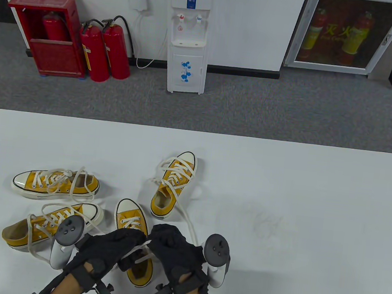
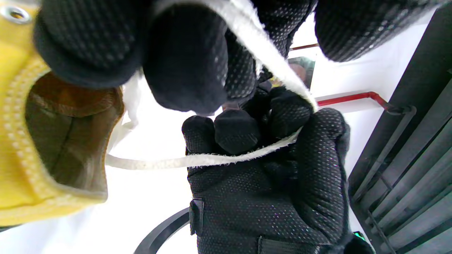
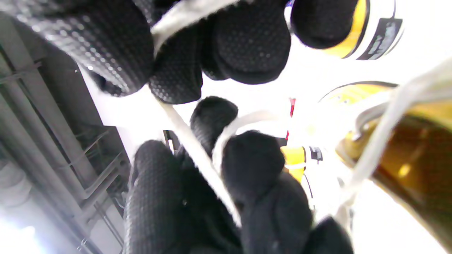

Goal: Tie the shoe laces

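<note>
Both gloved hands met at the bottom centre of the table view, over the nearest yellow sneaker (image 1: pixel 135 239). The left hand (image 1: pixel 114 247) and the right hand (image 1: pixel 174 247) were curled, each pinching a white lace (image 1: pixel 142 248) stretched between them above the shoe's opening.

Beneath them lay a white table (image 1: pixel 299 201), which filled the lower half of the frame; beyond it came grey carpet and a white wall. Against that wall stood a red extinguisher box (image 1: pixel 49 34) at upper left, two red fire extinguishers (image 1: pixel 104 51) beside it, a white water dispenser (image 1: pixel 189 36) at top centre and a glazed fire cabinet (image 1: pixel 350 33) at upper right.

Only the left wrist view showed the lace (image 2: pixel 197 160) crossing the right hand's fingers (image 2: pixel 236 130), with the sneaker's brown lining (image 2: pixel 67 137) at left. The right wrist view was blurred, though a lace (image 3: pixel 197 155) ran over dark fingers (image 3: pixel 250 162).

Three more yellow sneakers lay around: one (image 1: pixel 55 184) at left on its sole, one (image 1: pixel 52 224) below it partly behind the left tracker (image 1: pixel 67 238), and one (image 1: pixel 174 183) at centre whose loose lace (image 1: pixel 187 220) trailed toward the right tracker (image 1: pixel 216 259).
</note>
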Demonstrator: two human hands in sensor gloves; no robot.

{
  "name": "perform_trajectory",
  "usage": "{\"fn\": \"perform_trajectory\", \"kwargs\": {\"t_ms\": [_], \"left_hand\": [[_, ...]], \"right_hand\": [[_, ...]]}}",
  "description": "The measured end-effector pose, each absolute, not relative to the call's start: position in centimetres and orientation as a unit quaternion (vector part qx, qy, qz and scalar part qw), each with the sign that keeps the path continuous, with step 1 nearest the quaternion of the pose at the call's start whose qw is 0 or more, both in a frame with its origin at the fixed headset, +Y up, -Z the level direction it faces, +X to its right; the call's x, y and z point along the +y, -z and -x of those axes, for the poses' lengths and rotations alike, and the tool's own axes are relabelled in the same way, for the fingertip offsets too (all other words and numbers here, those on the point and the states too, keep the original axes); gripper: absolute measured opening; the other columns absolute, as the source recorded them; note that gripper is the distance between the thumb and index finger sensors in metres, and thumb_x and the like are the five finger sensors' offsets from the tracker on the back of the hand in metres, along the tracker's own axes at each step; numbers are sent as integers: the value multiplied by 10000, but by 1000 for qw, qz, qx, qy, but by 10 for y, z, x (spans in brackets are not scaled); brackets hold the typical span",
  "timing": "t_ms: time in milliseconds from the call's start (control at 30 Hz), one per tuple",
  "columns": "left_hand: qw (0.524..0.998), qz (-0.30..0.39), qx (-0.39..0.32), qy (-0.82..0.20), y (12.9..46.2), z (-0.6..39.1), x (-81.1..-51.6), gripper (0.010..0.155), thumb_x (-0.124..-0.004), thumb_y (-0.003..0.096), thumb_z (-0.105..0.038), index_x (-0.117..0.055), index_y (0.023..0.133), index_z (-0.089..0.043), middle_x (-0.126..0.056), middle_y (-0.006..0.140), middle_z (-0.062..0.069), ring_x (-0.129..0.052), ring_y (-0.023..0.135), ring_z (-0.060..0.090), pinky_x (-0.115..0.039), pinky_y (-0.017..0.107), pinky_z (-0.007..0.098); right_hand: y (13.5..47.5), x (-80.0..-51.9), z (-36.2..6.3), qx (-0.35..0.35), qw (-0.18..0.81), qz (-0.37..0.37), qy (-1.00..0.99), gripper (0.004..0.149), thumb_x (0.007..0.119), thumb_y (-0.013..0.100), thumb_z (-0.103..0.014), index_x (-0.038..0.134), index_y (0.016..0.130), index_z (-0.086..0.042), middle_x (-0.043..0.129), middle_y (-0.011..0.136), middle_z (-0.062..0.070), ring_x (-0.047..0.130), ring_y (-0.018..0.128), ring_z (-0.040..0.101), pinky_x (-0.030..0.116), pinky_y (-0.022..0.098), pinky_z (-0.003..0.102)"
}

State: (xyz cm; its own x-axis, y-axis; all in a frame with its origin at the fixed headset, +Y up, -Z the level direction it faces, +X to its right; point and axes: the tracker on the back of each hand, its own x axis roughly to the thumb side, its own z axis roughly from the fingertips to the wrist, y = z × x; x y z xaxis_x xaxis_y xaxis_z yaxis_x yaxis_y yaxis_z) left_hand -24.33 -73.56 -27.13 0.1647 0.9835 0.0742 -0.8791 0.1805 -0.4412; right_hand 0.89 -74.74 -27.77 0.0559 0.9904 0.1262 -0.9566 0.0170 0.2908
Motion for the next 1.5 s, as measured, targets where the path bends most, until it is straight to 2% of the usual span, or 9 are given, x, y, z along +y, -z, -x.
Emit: {"fn": "perform_trajectory", "kwargs": {"t_ms": [233, 367, 533, 667, 800, 967, 1100, 1367, 1500], "left_hand": [[791, 148, -210, -555, 269, 233, -730, 548, -904, 447, -545, -811, 927, -299, -1011, 605, -54, -986, 225, 123, -921, 246, 387], [808, 148, -203, -533, 269, 231, -732, 472, -881, 464, -503, -837, 883, -288, -1015, 507, -91, -955, 136, 79, -923, 171, 352], [798, 137, -162, -564, 272, 240, -735, 421, -821, 492, -503, -854, 851, -285, -1023, 443, -116, -942, 80, 54, -922, 121, 332], [779, 122, -119, -603, 272, 249, -738, 421, -799, 502, -507, -841, 857, -284, -1024, 443, -124, -946, 77, 50, -925, 120, 326], [766, 108, -87, -627, 273, 258, -742, 411, -787, 512, -507, -845, 858, -293, -1048, 427, -129, -963, 59, 56, -931, 115, 324], [755, 108, -69, -643, 274, 262, -745, 419, -765, 518, -501, -827, 875, -292, -1049, 450, -122, -971, 71, 63, -932, 126, 327], [754, 117, -75, -642, 274, 260, -747, 433, -733, 528, -492, -809, 903, -290, -1048, 479, -112, -977, 94, 72, -930, 145, 333], [741, 129, -120, -647, 273, 253, -745, 443, -695, 542, -519, -788, 928, -322, -1048, 535, -105, -1003, 156, 94, -934, 202, 347], [750, 129, -144, -633, 273, 251, -742, 466, -672, 541, -547, -771, 945, -338, -1038, 569, -106, -1013, 196, 107, -932, 233, 360]], "right_hand": [[281, -757, -12, 52, 696, -127, -704, 408, 872, 428, -469, 894, 751, -221, 662, 1000, 51, 821, 739, 221, 596, 647, 567], [280, -760, -10, 36, 661, -121, -739, 424, 869, 423, -481, 889, 752, -215, 681, 989, 56, 823, 760, 241, 578, 656, 593], [279, -760, -13, 16, 630, -97, -770, 512, 836, 450, -450, 792, 899, -208, 615, 1040, 67, 775, 852, 284, 532, 681, 625], [277, -756, -20, -24, 586, -71, -807, 534, 802, 474, -407, 727, 968, -218, 522, 1095, 57, 618, 1008, 348, 479, 713, 642], [273, -751, -20, -53, 601, -65, -795, 529, 805, 475, -410, 734, 961, -214, 534, 1083, 64, 634, 984, 345, 472, 709, 638], [266, -740, -13, -86, 597, -91, -792, 512, 825, 459, -431, 774, 917, -210, 612, 1019, 59, 840, 726, 225, 606, 655, 561], [265, -740, -1, -62, 584, -130, -798, 527, 846, 445, -435, 788, 911, -195, 632, 1006, 69, 862, 656, 211, 622, 636, 560], [261, -749, 23, 14, 550, -183, -815, 668, 854, 433, -471, 686, 1003, -166, 443, 1102, 92, 768, 820, 276, 557, 664, 600], [261, -754, 27, 39, 585, -172, -791, 605, 848, 438, -460, 754, 957, -162, 457, 1105, 96, 754, 849, 295, 543, 668, 611]]}}
